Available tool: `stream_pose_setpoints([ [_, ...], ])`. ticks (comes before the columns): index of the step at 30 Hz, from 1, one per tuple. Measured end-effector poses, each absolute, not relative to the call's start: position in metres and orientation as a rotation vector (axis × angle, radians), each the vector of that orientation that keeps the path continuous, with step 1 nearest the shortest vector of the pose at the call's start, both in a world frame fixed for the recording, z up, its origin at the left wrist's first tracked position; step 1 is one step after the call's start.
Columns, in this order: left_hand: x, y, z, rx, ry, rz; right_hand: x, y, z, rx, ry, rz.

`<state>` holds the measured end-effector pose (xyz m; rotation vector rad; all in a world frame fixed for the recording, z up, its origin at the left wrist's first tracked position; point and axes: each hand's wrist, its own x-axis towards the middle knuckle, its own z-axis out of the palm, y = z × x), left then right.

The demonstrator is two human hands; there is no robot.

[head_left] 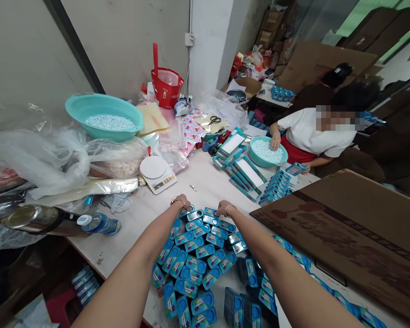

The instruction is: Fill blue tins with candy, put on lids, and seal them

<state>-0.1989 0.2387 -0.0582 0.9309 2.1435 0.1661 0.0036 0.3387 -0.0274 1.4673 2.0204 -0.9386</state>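
Note:
Both my arms reach forward over a pile of small blue tins (198, 259) heaped on the white table (205, 182). My left hand (181, 203) curls over the far left edge of the pile, fingers bent down onto the tins. My right hand (223, 208) curls over the far right edge in the same way. The fingertips of both hands are hidden behind the knuckles. A bracelet sits on each wrist.
A teal basin of white tablets (104, 116) stands at the back left by plastic bags. A white scale (157, 173) sits ahead. A seated person in a white shirt (310, 132) reaches into another teal bowl (267, 152). A large cardboard sheet (355, 228) lies on the right.

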Motion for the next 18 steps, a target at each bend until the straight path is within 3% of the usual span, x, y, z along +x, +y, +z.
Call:
stream_pose_setpoints([
  [4, -0.191, 0.230, -0.042, 0.856, 2.161, 0.116, 0.027, 0.331, -0.022, 1.607, 2.061, -1.190],
  [11, -0.171, 0.177, -0.013, 0.798, 2.261, 0.561, 0.050, 0.308, -0.008, 1.744, 2.007, -1.780],
  [18, -0.132, 0.065, -0.010, 0.496, 2.200, 1.090, 0.035, 0.315, -0.005, 1.868, 2.005, -1.880],
])
